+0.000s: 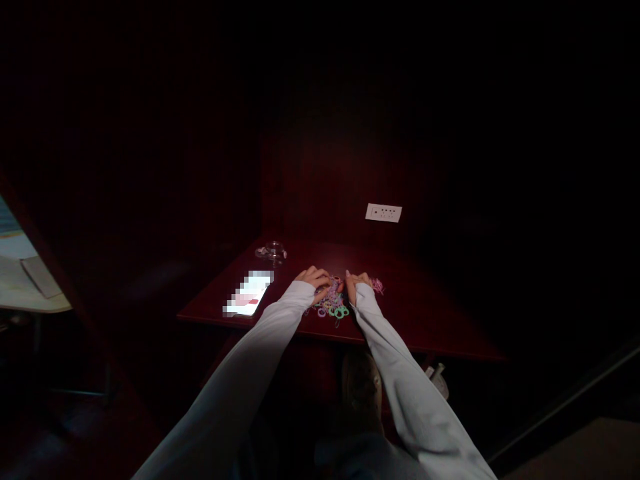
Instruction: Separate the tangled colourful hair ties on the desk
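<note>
A pile of small coloured loops that look like hair ties (pixel 327 300), purple, green, pink and orange, lies on the dark red table. My left hand (pixel 316 277) rests over the pile's left side, its fingers bent but apart. On the right side of the pile is my right hand (pixel 359 280), its thumb side toward the loops and its fingers loosely curved, with nothing plainly held. A bunch of pink loops (pixel 379 286) shows just beyond my right hand. The undersides of both hands are hidden.
Left of the pile lies a lit phone (pixel 250 293) with a blurred screen. Behind it stands a clear round container (pixel 274 251) with small pieces about it. A white socket plate (pixel 383 213) is on the back wall. The table's front edge (pixel 320 337) is near me.
</note>
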`<state>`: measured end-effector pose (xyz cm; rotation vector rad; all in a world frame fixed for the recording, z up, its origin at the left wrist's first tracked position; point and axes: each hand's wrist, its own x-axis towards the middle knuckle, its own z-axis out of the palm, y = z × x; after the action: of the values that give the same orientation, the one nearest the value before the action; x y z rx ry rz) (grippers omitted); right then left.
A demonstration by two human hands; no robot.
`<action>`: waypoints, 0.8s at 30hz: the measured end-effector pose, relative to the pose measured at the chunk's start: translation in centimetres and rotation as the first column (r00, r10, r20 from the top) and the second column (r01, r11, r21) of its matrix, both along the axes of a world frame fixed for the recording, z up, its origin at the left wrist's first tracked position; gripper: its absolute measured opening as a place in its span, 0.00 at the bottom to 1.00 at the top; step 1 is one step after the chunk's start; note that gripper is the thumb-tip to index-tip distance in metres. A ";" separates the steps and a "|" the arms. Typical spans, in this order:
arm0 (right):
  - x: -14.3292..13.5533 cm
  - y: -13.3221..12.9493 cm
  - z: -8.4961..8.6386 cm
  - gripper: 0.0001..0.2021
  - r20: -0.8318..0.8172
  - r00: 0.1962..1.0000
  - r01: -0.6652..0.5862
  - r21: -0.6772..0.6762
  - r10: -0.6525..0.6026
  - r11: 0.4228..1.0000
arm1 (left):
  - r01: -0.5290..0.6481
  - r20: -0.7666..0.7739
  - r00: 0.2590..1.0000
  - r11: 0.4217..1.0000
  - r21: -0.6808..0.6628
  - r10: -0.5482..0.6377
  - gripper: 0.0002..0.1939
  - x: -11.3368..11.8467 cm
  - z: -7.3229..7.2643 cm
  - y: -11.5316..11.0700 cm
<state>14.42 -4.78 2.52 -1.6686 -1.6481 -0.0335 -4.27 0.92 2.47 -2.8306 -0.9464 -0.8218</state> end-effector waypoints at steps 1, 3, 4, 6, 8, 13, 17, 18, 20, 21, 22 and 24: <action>0.0 0.0 0.0 0.31 0.015 1.000 0.010 -0.012 -0.009 1.000 | -0.002 0.004 1.000 1.000 0.000 0.002 0.08 0.0 0.0 0.0; -0.1 0.1 -0.1 0.30 0.046 0.999 0.026 -0.024 -0.025 0.999 | -0.014 0.009 1.000 1.000 0.001 0.014 0.07 0.0 0.0 -0.1; -0.1 0.2 -0.1 0.30 0.062 0.998 0.025 -0.027 -0.024 0.999 | -0.019 0.010 1.000 1.000 0.001 0.019 0.07 0.0 0.0 -0.2; 0.0 0.3 -0.3 0.30 0.087 0.996 0.006 -0.023 -0.004 1.000 | -0.025 0.012 1.000 1.000 0.002 0.025 0.06 0.0 0.1 -0.3; 0.0 0.3 -0.4 0.31 0.107 0.994 -0.012 -0.016 0.013 1.000 | -0.030 0.014 0.999 1.000 0.001 0.030 0.06 0.1 0.2 -0.4; 0.1 0.4 -0.5 0.31 0.124 0.992 -0.021 -0.005 0.021 1.000 | -0.056 0.017 0.998 0.998 -0.002 0.056 0.06 0.1 0.2 -0.4; 0.2 0.4 -0.6 0.30 0.111 0.993 -0.038 0.041 0.034 0.998 | -0.078 0.044 0.996 0.997 0.007 0.078 0.07 0.1 0.0 -0.3; 0.2 0.4 -0.6 0.30 0.106 0.994 -0.042 0.053 0.036 0.998 | -0.080 0.047 0.996 0.997 0.006 0.080 0.08 0.1 0.0 -0.3; 0.2 0.3 -0.6 0.29 0.094 0.995 -0.038 0.066 0.032 0.997 | -0.080 0.046 0.996 0.997 0.002 0.080 0.10 0.0 -0.1 -0.3; 0.2 0.3 -0.5 0.28 0.090 0.996 -0.036 0.063 0.030 0.997 | -0.081 0.047 0.996 0.997 0.001 0.081 0.10 0.0 -0.1 -0.3; 0.2 0.2 -0.5 0.27 0.087 0.996 -0.035 0.055 0.030 0.998 | -0.082 0.048 0.995 0.997 0.000 0.082 0.11 0.0 0.0 -0.3; 0.2 0.1 -0.5 0.26 0.085 0.996 -0.042 0.038 0.039 0.998 | -0.081 0.051 0.995 0.997 0.000 0.081 0.11 0.0 0.0 -0.4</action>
<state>14.66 -4.65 2.04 -1.6236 -1.7328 -0.1173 -4.31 0.53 2.46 -2.7608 -1.0587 -0.8892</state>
